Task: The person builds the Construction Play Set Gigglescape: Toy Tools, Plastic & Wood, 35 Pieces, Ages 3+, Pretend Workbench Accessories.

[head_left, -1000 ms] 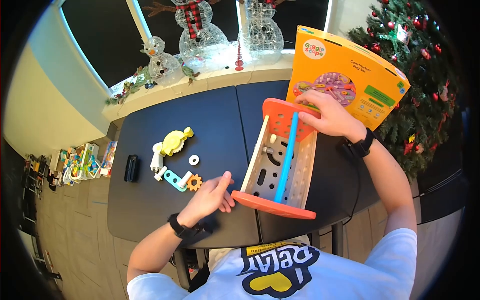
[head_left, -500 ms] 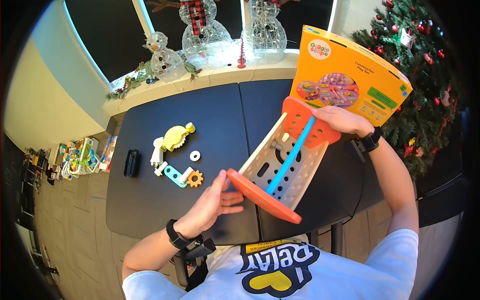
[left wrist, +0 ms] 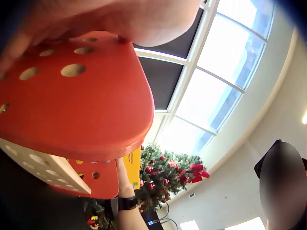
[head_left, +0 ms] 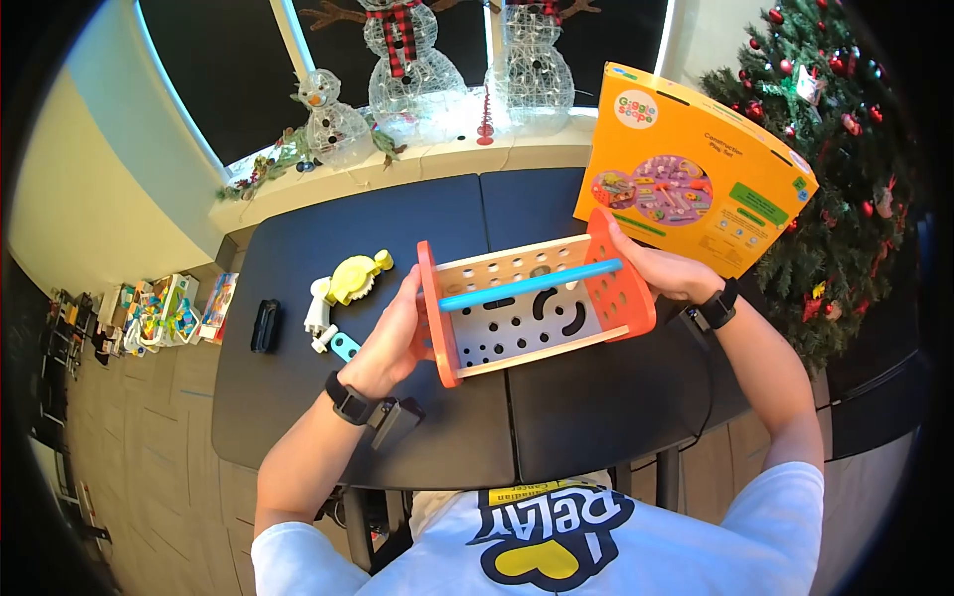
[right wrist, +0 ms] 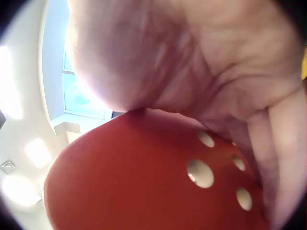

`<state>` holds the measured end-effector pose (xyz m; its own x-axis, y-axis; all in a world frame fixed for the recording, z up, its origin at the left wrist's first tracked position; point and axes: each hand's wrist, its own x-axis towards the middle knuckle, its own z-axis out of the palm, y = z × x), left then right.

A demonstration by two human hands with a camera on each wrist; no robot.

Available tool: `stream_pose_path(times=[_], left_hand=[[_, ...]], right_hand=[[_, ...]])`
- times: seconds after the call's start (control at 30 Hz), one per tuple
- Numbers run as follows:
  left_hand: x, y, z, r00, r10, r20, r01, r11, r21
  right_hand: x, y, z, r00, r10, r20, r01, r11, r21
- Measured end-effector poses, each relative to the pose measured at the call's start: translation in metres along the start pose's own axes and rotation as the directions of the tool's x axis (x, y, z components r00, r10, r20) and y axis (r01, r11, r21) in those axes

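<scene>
A toy toolbox [head_left: 477, 348] with perforated wooden sides, red-orange end panels and a blue handle bar [head_left: 532, 285] is held crosswise before me, its inside facing up toward the head camera. My left hand [head_left: 383, 343] grips the left end panel [left wrist: 91, 105], palm against its holes. At the other end, my right hand [head_left: 668, 270] holds the right panel [right wrist: 124, 167], thumb near its top edge and fingers along its outer face. Left of the toolbox lie a yellow toy piece [head_left: 353, 280], a white toy piece [head_left: 318, 306] and a blue strip with holes [head_left: 344, 346], partly hidden.
An orange play-set box [head_left: 686, 164] stands behind my right hand. A small black case [head_left: 265, 326] lies at the table's left side. Lit snowmen [head_left: 412, 84] line the window sill, and a decorated tree [head_left: 845, 179] rises at right.
The toolbox has turned from a slanted position to lying crosswise. My left hand has moved up and taken hold of its left panel, covering the orange gear and white ring. My right hand stays on its panel.
</scene>
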<state>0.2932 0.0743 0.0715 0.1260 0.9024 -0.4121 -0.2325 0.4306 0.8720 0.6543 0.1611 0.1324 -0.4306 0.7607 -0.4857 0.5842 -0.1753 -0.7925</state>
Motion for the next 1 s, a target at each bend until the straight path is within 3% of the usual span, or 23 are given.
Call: stream_pose_path(times=[0.1,0.2,0.4,0.7,0.8,1.0], left_hand=[[0.002,0.005,0.000,0.998,0.053,-0.028,-0.054,0.998,-0.030],[0.004,0.011,-0.003,0.991,0.112,-0.078,-0.118,0.990,-0.071],[-0.012,0.028,0.009,0.957,0.276,-0.088,-0.286,0.948,-0.140],[-0.012,0.020,-0.003,0.920,0.392,0.006,-0.388,0.912,-0.133],[-0.009,0.018,-0.009,0.890,0.446,0.093,-0.437,0.894,-0.103],[0.000,0.006,-0.018,0.857,0.488,0.168,-0.470,0.872,-0.137]], right_hand=[[0.016,0.020,0.003,0.996,-0.093,-0.018,0.094,0.993,0.075],[0.000,0.009,0.010,0.999,-0.043,0.020,0.041,0.995,0.094],[-0.008,0.008,0.027,0.977,-0.201,-0.076,0.214,0.943,0.253],[0.005,0.033,0.030,0.928,-0.328,-0.175,0.370,0.772,0.518],[0.007,0.038,0.031,0.898,-0.383,-0.216,0.436,0.715,0.546],[0.006,0.053,0.025,0.882,-0.422,-0.210,0.467,0.725,0.506]])
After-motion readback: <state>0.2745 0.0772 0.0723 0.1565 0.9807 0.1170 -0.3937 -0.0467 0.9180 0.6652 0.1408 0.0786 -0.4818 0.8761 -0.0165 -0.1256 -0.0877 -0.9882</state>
